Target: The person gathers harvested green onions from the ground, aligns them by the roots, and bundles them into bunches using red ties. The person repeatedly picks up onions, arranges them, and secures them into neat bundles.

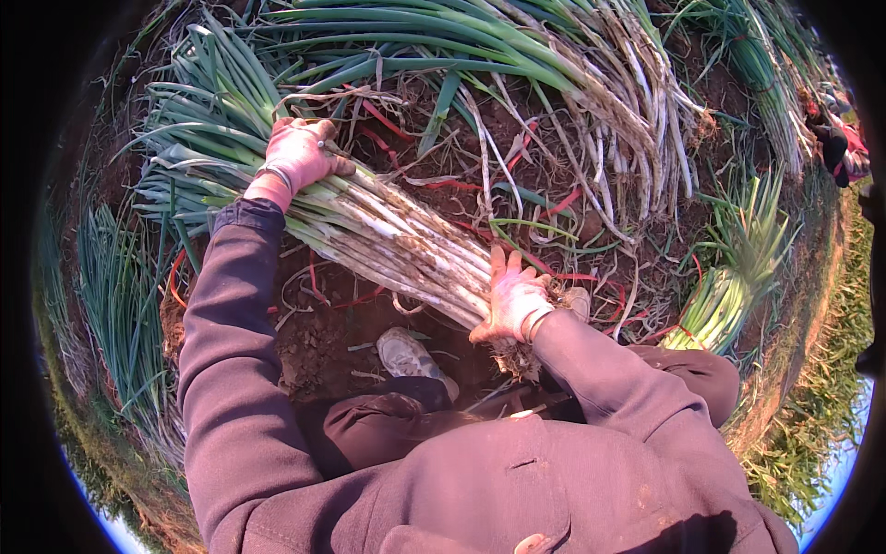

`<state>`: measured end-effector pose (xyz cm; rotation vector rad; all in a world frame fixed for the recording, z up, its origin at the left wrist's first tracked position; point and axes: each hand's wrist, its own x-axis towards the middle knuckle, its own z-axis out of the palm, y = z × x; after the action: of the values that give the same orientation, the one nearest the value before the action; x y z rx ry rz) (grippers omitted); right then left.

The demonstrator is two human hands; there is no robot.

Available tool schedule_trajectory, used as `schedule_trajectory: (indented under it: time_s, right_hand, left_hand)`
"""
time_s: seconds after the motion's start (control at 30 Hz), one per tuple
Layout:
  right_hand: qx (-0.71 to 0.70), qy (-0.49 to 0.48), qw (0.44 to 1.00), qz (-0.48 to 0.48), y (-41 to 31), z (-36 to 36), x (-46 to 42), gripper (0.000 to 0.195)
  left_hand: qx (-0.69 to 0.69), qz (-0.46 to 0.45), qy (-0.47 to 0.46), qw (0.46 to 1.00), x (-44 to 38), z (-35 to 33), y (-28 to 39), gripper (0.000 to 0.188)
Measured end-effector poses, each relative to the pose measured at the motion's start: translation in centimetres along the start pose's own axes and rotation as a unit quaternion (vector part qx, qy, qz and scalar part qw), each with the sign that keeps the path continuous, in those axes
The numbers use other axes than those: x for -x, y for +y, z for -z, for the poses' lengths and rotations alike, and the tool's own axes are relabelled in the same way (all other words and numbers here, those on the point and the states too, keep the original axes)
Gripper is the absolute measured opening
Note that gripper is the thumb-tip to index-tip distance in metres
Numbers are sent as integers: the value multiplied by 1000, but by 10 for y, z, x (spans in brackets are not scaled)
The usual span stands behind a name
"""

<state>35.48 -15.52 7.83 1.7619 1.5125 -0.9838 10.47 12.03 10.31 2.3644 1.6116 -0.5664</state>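
Observation:
A thick bundle of green onions [408,235] lies slanting before me, its leaves at the upper left and its rooted white ends at the lower right. My left hand [297,156] is closed over the stalks where the leaves begin. Near the roots, my right hand [513,296] rests on the white stems with its fingers spread. Both hands look to be in dirty pinkish gloves. Whether a tie goes round this bundle I cannot tell.
Loose green onions [609,104] lie beyond the bundle. Red strips [450,185] are scattered on the soil. A tied bundle [713,311] stands at my right knee; more onions [118,298] lie at left. My shoe [408,356] is below the stems. Part of another person [848,145] shows far right.

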Motion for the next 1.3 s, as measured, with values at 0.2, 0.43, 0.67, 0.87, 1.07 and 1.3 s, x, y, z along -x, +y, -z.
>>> schedule_trajectory:
  time_s: [0.2,0.43,0.67,0.87,1.07,1.3]
  right_hand:
    - [-54,3,998,27,11,-12,-17,157]
    - [-72,16,997,36,15,-4,-13,155]
    - [-89,36,994,47,28,-3,-3,149]
    - [1,28,990,138,137,128,-18,78]
    - [-44,203,958,-199,315,158,-47,46]
    - [-213,366,882,-206,334,54,-99,61]
  left_hand:
    - [-23,-62,123,990,-10,-27,7,88]
    - [-29,-44,224,973,19,-63,-8,57]
    - [59,194,259,944,68,-111,152,61]
    - [115,165,353,914,72,-130,145,50]
    - [126,165,341,917,75,-126,154,48]
    - [119,152,350,917,74,-122,153,44]
